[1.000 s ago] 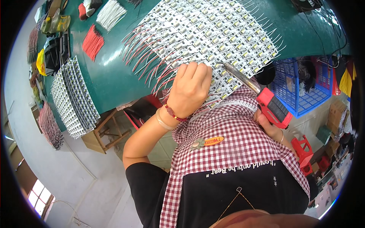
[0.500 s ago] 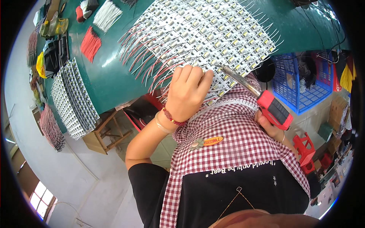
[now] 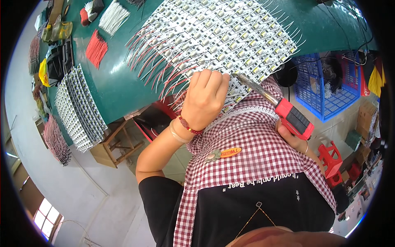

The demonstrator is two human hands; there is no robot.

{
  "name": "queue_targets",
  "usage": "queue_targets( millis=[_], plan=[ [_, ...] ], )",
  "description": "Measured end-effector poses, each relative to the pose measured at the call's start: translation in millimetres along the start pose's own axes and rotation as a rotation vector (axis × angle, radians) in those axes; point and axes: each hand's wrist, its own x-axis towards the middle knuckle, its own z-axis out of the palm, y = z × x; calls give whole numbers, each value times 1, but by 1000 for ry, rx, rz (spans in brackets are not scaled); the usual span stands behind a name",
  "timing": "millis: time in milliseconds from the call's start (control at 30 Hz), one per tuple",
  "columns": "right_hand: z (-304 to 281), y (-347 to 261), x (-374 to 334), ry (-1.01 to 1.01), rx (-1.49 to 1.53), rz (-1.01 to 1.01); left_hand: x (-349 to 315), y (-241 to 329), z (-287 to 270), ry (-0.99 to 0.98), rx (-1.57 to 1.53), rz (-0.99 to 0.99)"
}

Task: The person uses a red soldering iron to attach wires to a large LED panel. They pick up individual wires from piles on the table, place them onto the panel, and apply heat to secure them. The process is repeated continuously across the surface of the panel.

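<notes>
A large white panel of small circuit boards (image 3: 230, 37) lies on the green table, with rows of pale components and red and white wires fringing its left side. My left hand (image 3: 205, 92) rests over the panel's near edge, fingers curled and pinched together. What sits in that pinch is hidden beneath the fingers. In my right hand (image 3: 288, 136) is a red and black soldering iron (image 3: 294, 117), held by its handle. Its metal tip points up and left and reaches the boards just right of my left fingertips.
Bundles of red wires (image 3: 97, 48) and white wires (image 3: 114, 18) lie on the green table (image 3: 119, 86) at left. More strips of boards (image 3: 80, 109) overhang its left edge. A blue plastic basket (image 3: 323, 90) and a red stool (image 3: 330, 158) stand to the right.
The soldering iron has shifted slightly left, its tip now closer to my left fingers. My left hand stays nearly in place, and the panel sits a touch further left.
</notes>
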Motion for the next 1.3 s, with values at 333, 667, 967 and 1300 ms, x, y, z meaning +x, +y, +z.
queue_targets(
  millis=[333,667,967,1300],
  plan=[
    [1,0,-3,22,11,-11,2,2,1,-3,23,-5],
    [4,-1,0,22,-17,-38,-1,-2,4,30,-13,-21],
    [5,0,3,17,-71,-51,-2,-2,3,17,-15,-13],
    [1,1,-2,11,14,-2,-1,-1,2,-14,15,-13]
  ],
)
